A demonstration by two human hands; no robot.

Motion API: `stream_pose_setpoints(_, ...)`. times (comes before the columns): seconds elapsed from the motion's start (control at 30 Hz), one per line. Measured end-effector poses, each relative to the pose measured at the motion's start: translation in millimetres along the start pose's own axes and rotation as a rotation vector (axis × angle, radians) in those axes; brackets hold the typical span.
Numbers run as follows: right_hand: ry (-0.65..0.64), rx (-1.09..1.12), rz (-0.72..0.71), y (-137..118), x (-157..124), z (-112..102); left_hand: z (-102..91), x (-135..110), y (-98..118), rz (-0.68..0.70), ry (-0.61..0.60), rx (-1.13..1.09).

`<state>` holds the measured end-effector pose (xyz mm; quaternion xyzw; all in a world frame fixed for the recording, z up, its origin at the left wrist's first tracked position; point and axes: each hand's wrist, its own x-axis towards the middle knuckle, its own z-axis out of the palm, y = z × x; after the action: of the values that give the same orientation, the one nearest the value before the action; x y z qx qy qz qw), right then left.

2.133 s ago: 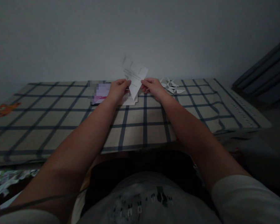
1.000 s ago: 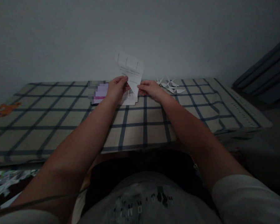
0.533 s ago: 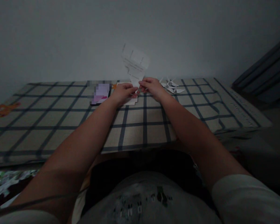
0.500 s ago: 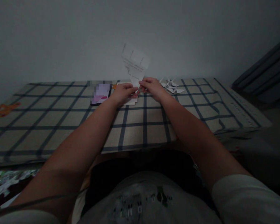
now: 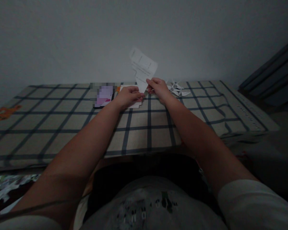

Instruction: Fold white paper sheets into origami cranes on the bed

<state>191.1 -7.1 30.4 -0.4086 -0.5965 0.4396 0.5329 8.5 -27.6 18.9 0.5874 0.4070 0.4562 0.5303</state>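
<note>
Between my two hands stands a sheet of white paper (image 5: 144, 65) with lines of print, its top leaning toward the wall and its lower end narrowing to a point. My left hand (image 5: 129, 96) pinches that lower point between thumb and fingers. Higher up, my right hand (image 5: 157, 87) grips the sheet's right edge between thumb and forefinger. Under and beside my left hand lie flat white papers (image 5: 134, 105), mostly covered by it. To the right of my right hand sit several folded paper cranes (image 5: 179, 89) with pointed tips.
A phone (image 5: 104, 95) with a pink and purple screen, partly pixelated, lies left of my hands. The checked tablecloth (image 5: 139, 137) covers the table up to the grey wall (image 5: 62, 41). An orange figure (image 5: 7, 111) shows at the far left. Paper scraps (image 5: 7, 188) lie below the table's left edge.
The sheet has shifted slightly right and its upper part is less blurred. My right hand has moved a little up and right along its edge. My left hand has edged slightly right.
</note>
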Motion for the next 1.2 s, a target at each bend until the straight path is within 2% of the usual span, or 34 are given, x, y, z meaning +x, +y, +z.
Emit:
stream_pose_setpoints(0.3, -0.13, 0.002, 0.042, 3, -2, 0, -12.1, 19, -5, 0.198, 0.217, -0.179)
stream_pose_setpoints(0.53, -0.161, 0.074, 0.057, 3, -3, 1, -10.6, 21, -5, 0.168, 0.251, -0.209)
stream_pose_setpoints(0.7, -0.135, 0.017, 0.053, 10, 2, 0, -8.6, 14, 1, 0.133, 0.261, -0.203)
stream_pose_setpoints(0.93, -0.204, 0.032, 0.043, 18, 5, -2, -12.8, 18, -1, 0.185, 0.273, -0.188)
stream_pose_setpoints(1.2, -0.103, 0.022, -0.012, 14, 7, -2, -11.7, 19, -3, 0.167, 0.288, -0.161)
